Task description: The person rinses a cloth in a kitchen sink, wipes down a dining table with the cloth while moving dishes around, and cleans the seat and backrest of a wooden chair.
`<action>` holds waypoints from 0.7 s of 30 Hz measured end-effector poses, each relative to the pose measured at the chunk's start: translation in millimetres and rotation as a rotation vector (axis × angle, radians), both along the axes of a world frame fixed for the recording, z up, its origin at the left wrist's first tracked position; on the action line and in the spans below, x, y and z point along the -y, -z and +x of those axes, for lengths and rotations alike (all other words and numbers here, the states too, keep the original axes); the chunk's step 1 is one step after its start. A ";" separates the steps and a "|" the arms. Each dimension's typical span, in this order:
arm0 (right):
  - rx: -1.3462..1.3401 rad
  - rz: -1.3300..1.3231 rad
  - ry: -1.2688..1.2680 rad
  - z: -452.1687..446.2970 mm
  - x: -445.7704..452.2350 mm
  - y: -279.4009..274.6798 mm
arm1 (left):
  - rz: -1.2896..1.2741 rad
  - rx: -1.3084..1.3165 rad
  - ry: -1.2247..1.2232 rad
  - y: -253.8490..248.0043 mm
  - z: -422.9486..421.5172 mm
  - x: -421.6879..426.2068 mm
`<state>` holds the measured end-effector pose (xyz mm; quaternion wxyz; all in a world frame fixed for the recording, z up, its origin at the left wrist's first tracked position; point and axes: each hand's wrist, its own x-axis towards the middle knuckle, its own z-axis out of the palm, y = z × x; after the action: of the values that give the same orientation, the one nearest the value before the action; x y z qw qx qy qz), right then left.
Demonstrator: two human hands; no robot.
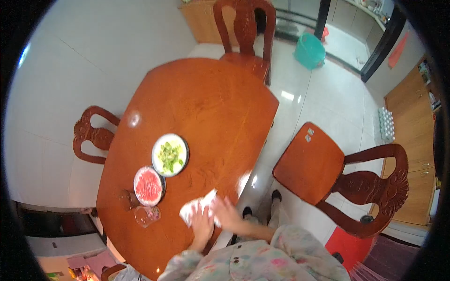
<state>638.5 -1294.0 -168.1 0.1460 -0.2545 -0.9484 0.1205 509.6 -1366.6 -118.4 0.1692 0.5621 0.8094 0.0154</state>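
A white cloth [190,210] lies bunched on the near edge of the wooden table [211,112]. My left hand [202,225] rests on top of it, fingers stretched out over the fabric. Beside it, my right hand [227,213] is at the cloth's right side, a little blurred, with fingers extended. Further up the table stands a plate of chopped green food [169,155]. Next to that is a plate of pinkish-red food [149,186], which looks covered with film. A clear glass [147,215] and a brown jar-like container [127,200] are close by on the left.
Carved wooden chairs stand around the table: one at the left [96,136], one at the far end [246,33] and one at the right [309,161]. A teal bucket [309,50] is on the tiled floor. Wooden cabinets [412,140] line the right side.
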 end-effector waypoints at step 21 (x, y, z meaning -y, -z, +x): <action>-0.010 -0.051 0.544 136.2 -294.9 -19.3 | 0.277 0.046 0.439 17.4 126.2 -348.3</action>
<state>774.7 -999.1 -148.8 0.1714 -0.5029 -0.8410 0.1020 635.8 -1018.3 -135.8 0.1082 0.7416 0.6542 0.1018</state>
